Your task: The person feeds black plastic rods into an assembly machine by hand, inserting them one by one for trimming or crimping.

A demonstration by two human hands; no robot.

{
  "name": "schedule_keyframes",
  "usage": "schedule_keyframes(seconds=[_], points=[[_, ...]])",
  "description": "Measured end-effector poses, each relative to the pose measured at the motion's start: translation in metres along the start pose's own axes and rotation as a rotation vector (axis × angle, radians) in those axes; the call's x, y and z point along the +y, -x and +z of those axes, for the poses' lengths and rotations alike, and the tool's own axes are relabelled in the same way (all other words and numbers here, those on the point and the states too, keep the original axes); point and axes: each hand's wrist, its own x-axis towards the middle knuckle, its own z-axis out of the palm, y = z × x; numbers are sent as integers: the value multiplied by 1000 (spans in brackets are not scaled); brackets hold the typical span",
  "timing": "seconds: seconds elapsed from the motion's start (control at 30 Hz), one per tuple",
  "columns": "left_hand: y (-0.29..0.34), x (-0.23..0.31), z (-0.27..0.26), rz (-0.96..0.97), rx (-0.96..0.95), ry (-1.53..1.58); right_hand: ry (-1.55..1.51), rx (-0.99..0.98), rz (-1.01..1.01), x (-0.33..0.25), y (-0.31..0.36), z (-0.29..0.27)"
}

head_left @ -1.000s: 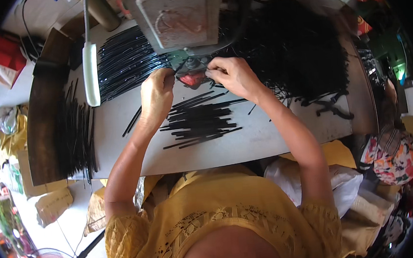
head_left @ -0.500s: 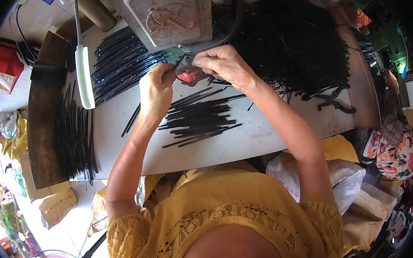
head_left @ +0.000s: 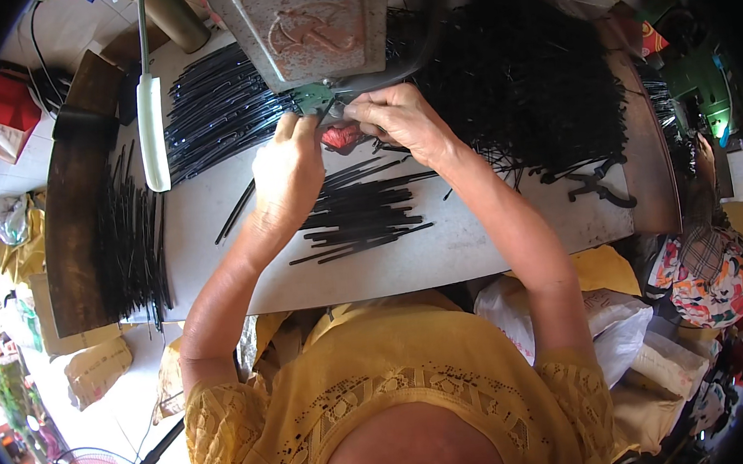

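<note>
Both my hands are raised to the working point under a grey machine head (head_left: pixel 308 32) with a reddish embossed emblem. My left hand (head_left: pixel 287 173) is closed, its fingertips pinching a thin black rod (head_left: pixel 325 112) that slants up under the head. From the other side my right hand (head_left: pixel 404 125) pinches close to the same spot; what lies between its fingertips is too small and hidden to make out. A red bundle (head_left: pixel 342 136) sits just below the fingers. Nearer to me, a loose pile of black rods (head_left: pixel 365 208) lies on the white tabletop (head_left: pixel 494 240).
More black rods (head_left: pixel 222 104) lie in rows at back left, with another stack (head_left: pixel 137 242) along the left edge. A large tangled black heap (head_left: pixel 525 80) covers the back right, and pliers (head_left: pixel 599 186) lie below it. A white lamp (head_left: pixel 152 131) hangs at left.
My left hand has turned and shifted slightly right, its back now more toward me and its fingers pointing up. The right hand stays almost in place.
</note>
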Motion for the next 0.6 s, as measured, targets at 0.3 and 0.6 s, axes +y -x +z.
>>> schedule_keyframes(seconds=[0.3, 0.6], points=[[22, -5, -10, 33, -131, -48, -61, 48, 46, 4, 1, -5], [21, -46, -10, -85, -142, -90, -328, 196, 45, 12, -2, -11]])
